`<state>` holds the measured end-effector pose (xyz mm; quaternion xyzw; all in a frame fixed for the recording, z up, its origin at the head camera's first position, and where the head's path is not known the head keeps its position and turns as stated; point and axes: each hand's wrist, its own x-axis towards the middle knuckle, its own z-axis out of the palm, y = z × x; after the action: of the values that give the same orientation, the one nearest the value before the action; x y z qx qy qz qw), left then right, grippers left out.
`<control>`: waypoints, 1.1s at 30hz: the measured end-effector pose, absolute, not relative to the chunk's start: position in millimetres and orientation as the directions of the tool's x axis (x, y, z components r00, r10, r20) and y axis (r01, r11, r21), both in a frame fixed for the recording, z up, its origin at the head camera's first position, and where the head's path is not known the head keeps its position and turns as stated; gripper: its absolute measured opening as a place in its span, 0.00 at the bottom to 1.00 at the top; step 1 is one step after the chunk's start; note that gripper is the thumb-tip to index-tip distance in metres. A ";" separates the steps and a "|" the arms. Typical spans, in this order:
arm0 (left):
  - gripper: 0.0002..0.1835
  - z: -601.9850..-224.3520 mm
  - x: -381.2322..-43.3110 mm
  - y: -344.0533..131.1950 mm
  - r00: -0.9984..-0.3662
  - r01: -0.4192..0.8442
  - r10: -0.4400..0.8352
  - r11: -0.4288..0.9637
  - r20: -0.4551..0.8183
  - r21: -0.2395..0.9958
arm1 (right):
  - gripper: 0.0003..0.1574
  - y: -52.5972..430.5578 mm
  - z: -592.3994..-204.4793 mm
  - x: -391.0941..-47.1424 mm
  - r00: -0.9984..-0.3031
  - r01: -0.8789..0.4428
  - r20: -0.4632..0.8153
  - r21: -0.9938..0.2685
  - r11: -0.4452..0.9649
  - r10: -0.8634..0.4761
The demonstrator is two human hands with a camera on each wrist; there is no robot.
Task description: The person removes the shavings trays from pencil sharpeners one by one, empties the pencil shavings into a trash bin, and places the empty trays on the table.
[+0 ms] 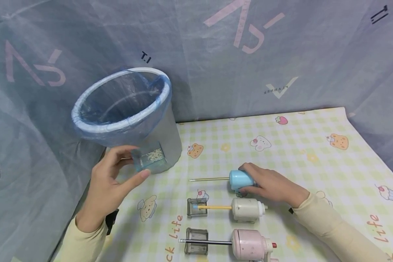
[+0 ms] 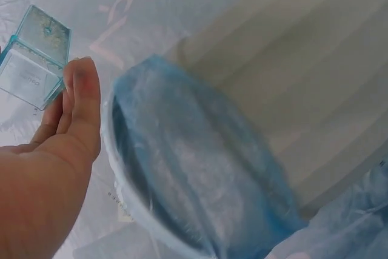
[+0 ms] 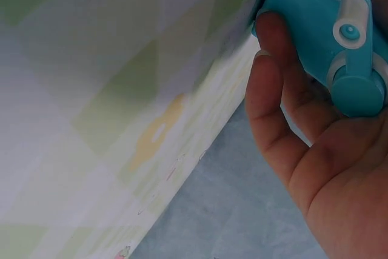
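Note:
My left hand (image 1: 108,185) pinches a clear teal shavings drawer (image 1: 152,157) in front of the bin, below its rim. Pale shavings (image 1: 155,155) lie in the drawer; in the left wrist view the drawer (image 2: 36,59) is tilted. My right hand (image 1: 272,183) grips a light blue pencil sharpener (image 1: 239,180) on the table, fingers and thumb on opposite sides. From its front a gold-coloured pencil (image 1: 213,179) sticks out to the left. The right wrist view shows the sharpener's crank (image 3: 357,47) facing back toward my palm.
A grey bin (image 1: 173,142) lined with a blue bag stands at the back left. Nearer me sit a white sharpener (image 1: 245,209) and a pink sharpener (image 1: 247,244), each with a pencil. Grey drawers (image 1: 197,215) lie under those pencils. A checked cloth (image 1: 314,174) covers the table.

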<state>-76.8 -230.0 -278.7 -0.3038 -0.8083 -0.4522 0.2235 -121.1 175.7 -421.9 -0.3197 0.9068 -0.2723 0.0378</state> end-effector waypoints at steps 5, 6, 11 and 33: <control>0.30 -264.1 -76.6 -234.0 -0.682 0.718 0.269 0.420 0.679 0.555 | 0.29 176.3 -422.8 -120.9 -0.792 -0.560 0.100 -0.513 0.651 -0.602; 0.29 -260.6 -76.7 -234.6 -0.672 0.727 0.265 0.417 0.692 0.546 | 0.29 176.2 -423.2 -121.0 -0.791 -0.561 0.100 -0.513 0.650 -0.603; 0.28 -244.2 -77.5 -234.6 -0.626 0.761 0.227 0.385 0.746 0.522 | 0.30 175.5 -423.8 -121.3 -0.791 -0.563 0.109 -0.514 0.647 -0.602; 0.30 -219.8 -92.4 -255.3 -0.604 0.677 0.034 0.548 0.796 0.490 | 0.30 176.3 -426.9 -119.9 -0.796 -0.557 0.111 -0.520 0.648 -0.595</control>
<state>-92.4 -255.3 -219.8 -0.2246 -0.7915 -0.4189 0.3842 -119.9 176.3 -426.9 -0.3173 0.9070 -0.2745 0.0348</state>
